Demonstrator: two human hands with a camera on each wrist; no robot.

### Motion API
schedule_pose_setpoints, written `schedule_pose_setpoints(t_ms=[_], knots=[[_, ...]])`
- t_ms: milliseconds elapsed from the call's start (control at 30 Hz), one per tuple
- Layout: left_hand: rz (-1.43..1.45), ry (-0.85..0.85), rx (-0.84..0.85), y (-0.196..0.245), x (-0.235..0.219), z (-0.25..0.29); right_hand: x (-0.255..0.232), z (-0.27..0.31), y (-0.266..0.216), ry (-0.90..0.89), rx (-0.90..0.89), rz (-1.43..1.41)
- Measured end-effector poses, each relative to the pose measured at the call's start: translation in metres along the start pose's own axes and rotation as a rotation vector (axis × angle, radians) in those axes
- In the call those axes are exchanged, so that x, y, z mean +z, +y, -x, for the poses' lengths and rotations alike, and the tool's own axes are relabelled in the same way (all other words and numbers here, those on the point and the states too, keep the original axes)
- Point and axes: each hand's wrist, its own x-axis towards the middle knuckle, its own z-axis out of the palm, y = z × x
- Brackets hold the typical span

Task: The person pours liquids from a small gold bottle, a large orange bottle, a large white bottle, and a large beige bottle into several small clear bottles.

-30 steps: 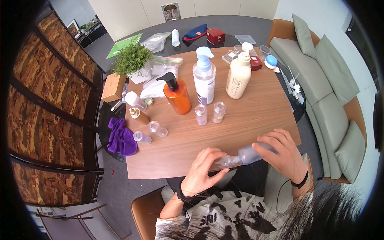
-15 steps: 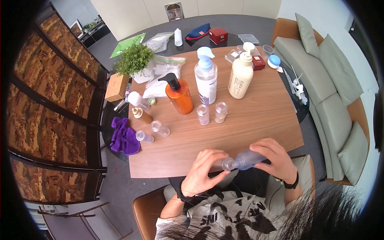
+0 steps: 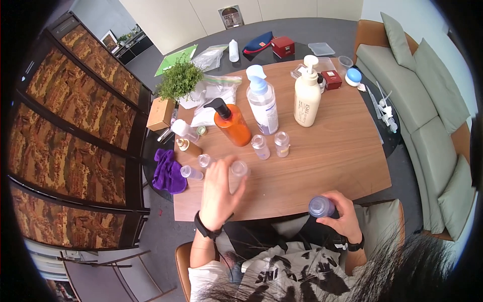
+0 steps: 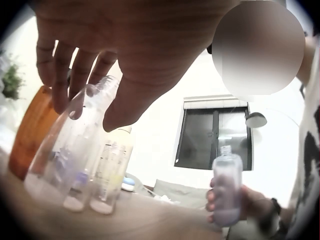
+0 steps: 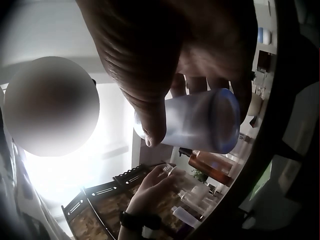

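Observation:
My right hand (image 3: 344, 216) grips a bluish translucent bottle (image 3: 321, 207) near the table's front edge. In the left wrist view this bottle (image 4: 227, 187) is upright, with a narrow neck and pale liquid inside; the right wrist view shows its round base (image 5: 225, 122). My left hand (image 3: 217, 194) is over the front left of the table, fingers spread and thumb apart, around the top of a small clear bottle (image 3: 239, 170). That bottle (image 4: 65, 150) stands on the table in the left wrist view. Beside the left hand are two small translucent bottles, one upright (image 3: 204, 160) and one tilted in view (image 3: 191, 172).
Behind stand an orange pump bottle (image 3: 235, 126), a clear pump bottle (image 3: 264, 108), a cream pump bottle (image 3: 307, 100) and two small clear bottles (image 3: 260, 147). A purple cloth (image 3: 169, 172), brown-gold bottle (image 3: 189, 147) and potted plant (image 3: 180, 80) are at left. A red box (image 3: 331, 79) lies at back right.
The two hands have parted. My left hand has carried the small clear bottle left onto the table. My right hand has turned the bluish bottle from lying sideways to upright.

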Motion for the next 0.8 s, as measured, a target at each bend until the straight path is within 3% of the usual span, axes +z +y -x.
schedule_pose_setpoints(t_ms=[233,467,633,700,800], knots=[[-0.078,-0.046,0.049,-0.013,0.005,-0.046,-0.014,0.023,-0.002,0.074,0.063,0.014],[-0.136,-0.067,0.048,-0.018,0.016,-0.056,-0.017,0.028,-0.004,0.115,0.052,0.011],[-0.248,0.056,0.099,-0.019,-0.017,-0.050,-0.018,0.024,-0.011,0.106,0.027,-0.001],[-0.301,0.034,0.016,-0.024,-0.037,-0.045,-0.018,0.023,-0.013,0.099,0.033,-0.019],[-0.434,0.038,0.068,-0.040,-0.050,-0.038,-0.018,0.022,-0.012,0.084,0.048,-0.041]])
